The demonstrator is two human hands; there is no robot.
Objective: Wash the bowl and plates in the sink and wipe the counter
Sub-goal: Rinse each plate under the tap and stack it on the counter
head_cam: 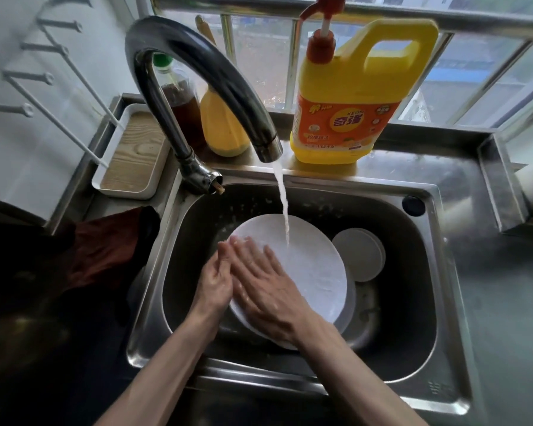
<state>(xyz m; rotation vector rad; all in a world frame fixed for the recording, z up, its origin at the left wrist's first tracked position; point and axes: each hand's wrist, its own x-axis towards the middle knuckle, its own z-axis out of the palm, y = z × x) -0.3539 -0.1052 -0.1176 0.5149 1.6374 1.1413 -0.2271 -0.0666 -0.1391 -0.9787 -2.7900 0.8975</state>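
Sink point(413, 287): white plate point(314, 272) under running tap point(197, 72).
Right hand point(268, 290) flat on plate face; left hand point(214, 285) against its left rim; smaller white dish point(359, 255) just beside.

Barred window point(462, 66) ran behind, grey daylight came through; white wall point(13, 164) stood left, white hook rack point(48, 78) mounted on it.

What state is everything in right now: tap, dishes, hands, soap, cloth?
Tap, running onto the top plate.
Top plate, tilted in the sink, wet, over another plate.
Left hand, against the top plate's left rim.
Right hand, flat on its face.
Bowl, in the sink beside the plates, untouched.
Detergent bottle, upright behind the sink.
Cloth, bunched left of the sink.
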